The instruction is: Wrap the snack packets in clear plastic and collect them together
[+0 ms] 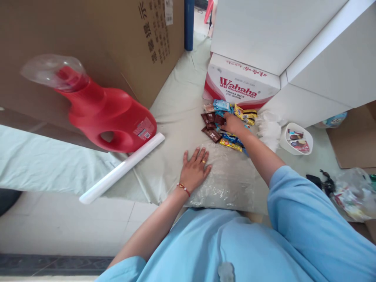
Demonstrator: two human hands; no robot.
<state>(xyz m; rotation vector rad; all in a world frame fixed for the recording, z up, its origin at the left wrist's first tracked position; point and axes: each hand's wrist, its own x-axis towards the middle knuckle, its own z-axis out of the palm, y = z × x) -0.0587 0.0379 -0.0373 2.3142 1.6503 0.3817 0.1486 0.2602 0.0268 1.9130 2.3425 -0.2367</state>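
Observation:
My left hand (195,168) lies flat with fingers spread on a clear plastic bag (226,184) spread over the pale green cloth. My right hand (233,123) reaches forward into a pile of small snack packets (223,125), brown, blue and yellow ones, in front of a red and white Wahaha carton (241,88). Its fingers curl down among the packets; what they hold, if anything, is hidden. I wear a light blue shirt.
A red detergent jug (108,113) lies on its side at left, beside a white roll (123,168). A big cardboard box (102,39) stands behind. White boxes (293,47) at right, a small white tub (296,139), crumpled white paper (268,129), a plastic bag (352,194).

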